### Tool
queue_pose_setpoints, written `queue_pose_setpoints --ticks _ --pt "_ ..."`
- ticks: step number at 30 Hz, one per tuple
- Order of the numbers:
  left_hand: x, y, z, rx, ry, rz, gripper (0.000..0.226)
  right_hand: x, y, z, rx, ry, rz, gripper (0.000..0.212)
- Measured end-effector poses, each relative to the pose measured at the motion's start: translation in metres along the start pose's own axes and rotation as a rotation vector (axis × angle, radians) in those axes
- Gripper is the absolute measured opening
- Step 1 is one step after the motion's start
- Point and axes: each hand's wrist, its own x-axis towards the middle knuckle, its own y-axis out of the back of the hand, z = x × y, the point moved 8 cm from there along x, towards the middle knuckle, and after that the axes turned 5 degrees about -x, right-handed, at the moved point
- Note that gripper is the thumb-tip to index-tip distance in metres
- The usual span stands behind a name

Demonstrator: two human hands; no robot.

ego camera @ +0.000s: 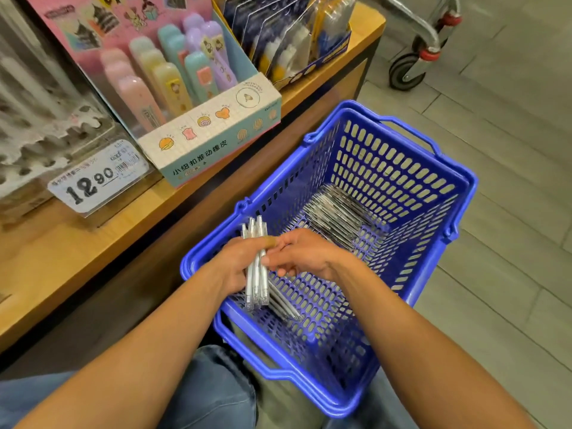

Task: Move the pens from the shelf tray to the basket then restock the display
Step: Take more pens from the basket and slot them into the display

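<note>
A blue plastic basket (439, 193) stands on the floor below the wooden shelf. My left hand (238, 261) grips a bundle of white pens (256, 283) upright over the basket's near left corner. My right hand (303, 252) is beside it, fingers curled against the bundle; its thumb lies across the pens near the top. More pens (337, 218) lie in a row on the basket floor at the far side, and a few (286, 303) lie under the bundle. The clear shelf tray (37, 140) at the far left looks blurred.
A price tag reading 12.90 (99, 176) fronts the tray. A box of pastel erasers (204, 131) and a box of carded packs (291, 41) stand on the shelf (62, 252). A trolley wheel (405, 69) is at top right on the tiled floor.
</note>
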Motion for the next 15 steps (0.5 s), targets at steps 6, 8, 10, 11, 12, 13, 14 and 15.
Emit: queue_pose_setpoints --ticks 6,8,10,11,12,13,14,15 --pt "0.005 0.014 0.002 0.111 -0.034 0.207 0.012 0.051 0.028 0.076 -0.451 -0.265 0.085 0.015" --pt "0.006 0.016 0.000 0.119 -0.029 0.226 0.012 0.067 0.019 0.107 -0.825 -0.320 0.146 0.019" --pt "0.005 0.016 -0.001 0.118 -0.006 0.208 0.011 0.073 0.008 0.134 -0.920 -0.367 0.159 0.022" --pt "0.005 0.016 -0.001 0.111 0.008 0.190 0.011 0.074 0.005 0.144 -0.918 -0.383 0.172 0.023" --pt "0.005 0.015 -0.001 0.098 0.022 0.172 0.011 0.074 0.002 0.150 -0.915 -0.397 0.188 0.023" --pt "0.004 0.015 -0.001 0.084 0.033 0.160 0.011 0.075 0.000 0.156 -0.924 -0.408 0.194 0.024" --pt "0.004 0.014 -0.001 0.074 0.039 0.153 0.012 0.075 -0.004 0.159 -0.946 -0.413 0.190 0.024" --pt "0.004 0.014 -0.001 0.069 0.039 0.152 0.012 0.075 -0.008 0.160 -0.973 -0.410 0.191 0.024"
